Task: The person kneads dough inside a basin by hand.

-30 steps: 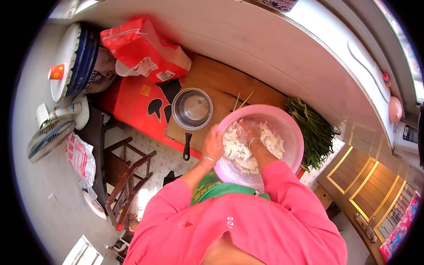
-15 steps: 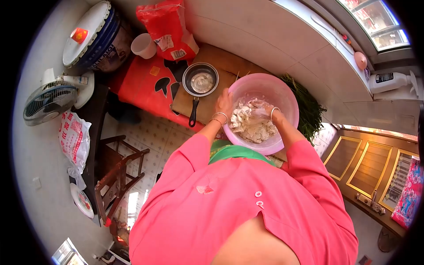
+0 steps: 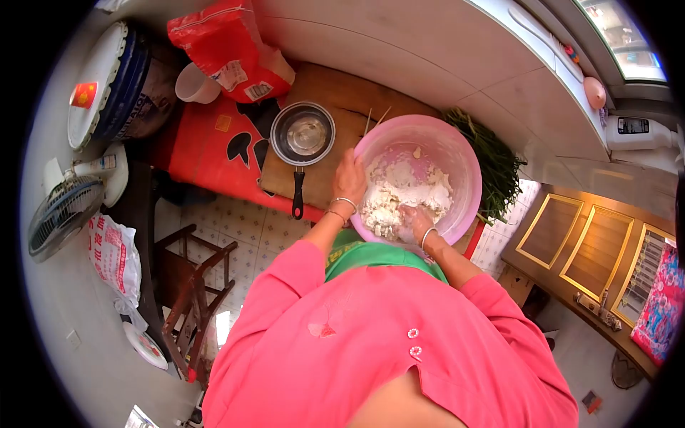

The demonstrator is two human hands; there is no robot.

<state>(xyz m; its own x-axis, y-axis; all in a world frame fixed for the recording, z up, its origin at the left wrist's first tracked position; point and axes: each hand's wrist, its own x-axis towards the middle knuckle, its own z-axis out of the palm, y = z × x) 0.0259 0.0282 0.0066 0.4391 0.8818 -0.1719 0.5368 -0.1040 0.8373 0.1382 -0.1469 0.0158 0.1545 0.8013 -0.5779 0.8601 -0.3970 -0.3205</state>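
A pink basin (image 3: 467, 160) holds crumbly, floury dough (image 3: 389, 196), with loose flour smeared up its inner wall. My left hand (image 3: 348, 178) grips the basin's left rim, fingers closed over the edge. Inside, at the near side of the basin, my right hand (image 3: 416, 220) is in the dough, its floury fingers curled and partly hidden by the mixture. Left of the basin stands a small pan (image 3: 302, 135) with a black handle and what looks like clear liquid in it.
Chopsticks (image 3: 377, 120) lie beside the basin on a wooden board (image 3: 342, 89). Green leafy stalks (image 3: 492, 160) are heaped to its right. A red flour bag (image 3: 232, 53) and white cup (image 3: 198, 84) stand at the back left. A wooden chair (image 3: 189, 285) and fan (image 3: 66, 217) are at left.
My right hand has moved from the far middle of the basin to its near side, drawing through the dough. The left hand stays on the rim. The view has shifted a little.
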